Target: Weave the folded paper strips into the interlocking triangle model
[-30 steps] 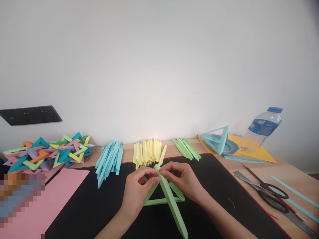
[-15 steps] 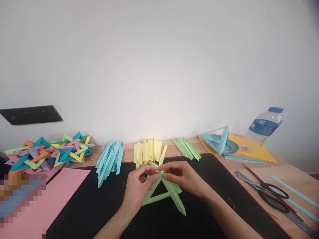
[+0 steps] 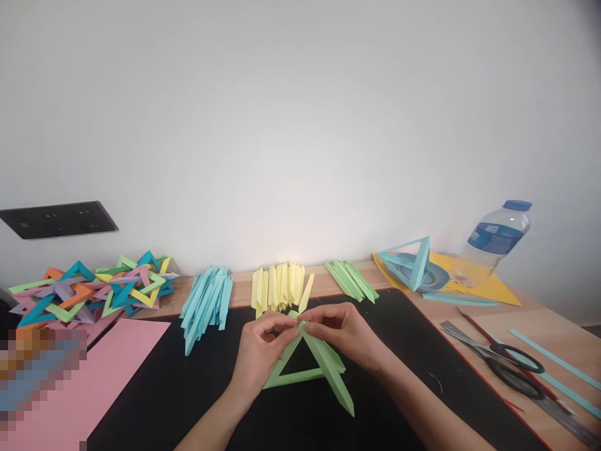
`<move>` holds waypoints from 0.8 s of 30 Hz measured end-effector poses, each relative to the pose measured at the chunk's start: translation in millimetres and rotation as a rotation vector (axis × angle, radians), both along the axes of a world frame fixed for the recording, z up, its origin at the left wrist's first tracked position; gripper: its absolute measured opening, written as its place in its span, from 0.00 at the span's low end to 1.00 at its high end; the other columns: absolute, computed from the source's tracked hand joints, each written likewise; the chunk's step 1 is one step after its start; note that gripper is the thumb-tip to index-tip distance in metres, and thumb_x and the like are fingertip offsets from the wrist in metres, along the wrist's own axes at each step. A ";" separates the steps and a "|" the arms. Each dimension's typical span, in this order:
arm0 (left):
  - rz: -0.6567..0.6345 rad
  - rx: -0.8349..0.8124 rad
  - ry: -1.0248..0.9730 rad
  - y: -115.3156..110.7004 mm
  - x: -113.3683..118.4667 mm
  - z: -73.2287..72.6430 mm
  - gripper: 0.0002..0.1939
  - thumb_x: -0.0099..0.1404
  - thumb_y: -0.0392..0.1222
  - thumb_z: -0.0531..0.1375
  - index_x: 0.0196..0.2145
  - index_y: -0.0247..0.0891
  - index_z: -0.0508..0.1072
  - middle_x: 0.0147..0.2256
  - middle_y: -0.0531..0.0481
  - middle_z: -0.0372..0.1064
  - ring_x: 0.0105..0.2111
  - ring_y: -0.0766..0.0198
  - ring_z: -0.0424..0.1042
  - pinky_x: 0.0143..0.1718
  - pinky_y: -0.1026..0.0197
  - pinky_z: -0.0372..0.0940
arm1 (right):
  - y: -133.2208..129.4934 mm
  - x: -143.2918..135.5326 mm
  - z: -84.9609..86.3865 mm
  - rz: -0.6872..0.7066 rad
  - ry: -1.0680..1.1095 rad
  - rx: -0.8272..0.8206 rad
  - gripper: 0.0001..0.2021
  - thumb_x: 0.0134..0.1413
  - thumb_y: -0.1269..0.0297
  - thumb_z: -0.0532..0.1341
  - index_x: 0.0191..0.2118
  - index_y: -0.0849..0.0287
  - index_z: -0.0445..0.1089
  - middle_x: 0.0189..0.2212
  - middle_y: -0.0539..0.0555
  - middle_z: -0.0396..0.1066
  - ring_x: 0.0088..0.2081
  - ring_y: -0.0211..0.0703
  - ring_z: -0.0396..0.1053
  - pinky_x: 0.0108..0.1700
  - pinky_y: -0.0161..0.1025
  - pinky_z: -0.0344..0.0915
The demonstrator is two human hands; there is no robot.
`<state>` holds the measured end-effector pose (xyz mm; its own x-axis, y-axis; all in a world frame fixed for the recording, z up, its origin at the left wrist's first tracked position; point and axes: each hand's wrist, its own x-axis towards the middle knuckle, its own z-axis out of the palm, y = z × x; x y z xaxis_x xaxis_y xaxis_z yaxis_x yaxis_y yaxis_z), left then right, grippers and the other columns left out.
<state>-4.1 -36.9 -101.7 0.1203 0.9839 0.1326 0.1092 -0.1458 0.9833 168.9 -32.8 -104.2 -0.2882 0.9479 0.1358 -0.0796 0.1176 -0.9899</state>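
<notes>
Over the black mat, my left hand (image 3: 263, 347) and my right hand (image 3: 345, 335) meet at the top of a green folded-paper frame (image 3: 328, 366). Both hands pinch its upper corner between thumb and fingers, and the fingertips hide the joint there. From that corner folded strips spread downward, one running to a pointed end at the lower right. A further green strip crosses low between them. Just behind the hands lies a row of yellow folded paper strips (image 3: 279, 287).
Blue strips (image 3: 209, 304) and green strips (image 3: 352, 280) flank the yellow ones. Multicoloured paper stars (image 3: 75, 291) and pink paper (image 3: 126, 351) lie left. To the right are a blue paper triangle (image 3: 420, 266), a tilted-looking bottle (image 3: 498, 238), scissors (image 3: 511, 369) and yellow paper (image 3: 498, 288).
The green frame has shifted slightly, its pointed strip now reaching a little lower and further right. Both hands keep pinching the same corner, almost in place.
</notes>
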 end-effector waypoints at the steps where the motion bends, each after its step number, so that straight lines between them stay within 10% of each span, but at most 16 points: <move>1: 0.005 0.006 0.001 -0.1 0.3 0.2 0.10 0.50 0.45 0.68 0.28 0.35 0.79 0.27 0.48 0.69 0.23 0.66 0.65 0.16 0.69 0.60 | -0.1 -0.5 -0.1 -0.005 0.001 -0.001 0.16 0.43 0.52 0.67 0.33 0.60 0.77 0.23 0.49 0.68 0.28 0.38 0.63 0.34 0.37 0.62; 24: 0.031 0.392 0.300 -8.1 3.1 -2.6 0.09 0.63 0.43 0.58 0.30 0.39 0.75 0.30 0.48 0.68 0.27 0.64 0.65 0.23 0.66 0.57 | 0.2 0.8 -2.1 -0.048 -0.097 0.050 0.16 0.39 0.53 0.69 0.30 0.61 0.75 0.24 0.50 0.71 0.27 0.38 0.66 0.29 0.35 0.63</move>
<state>-1.0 -45.0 -104.3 0.1809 0.8704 0.4579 0.3893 -0.4909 0.7794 169.7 -32.6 -106.4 -0.2570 0.9536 0.1568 0.0233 0.1684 -0.9855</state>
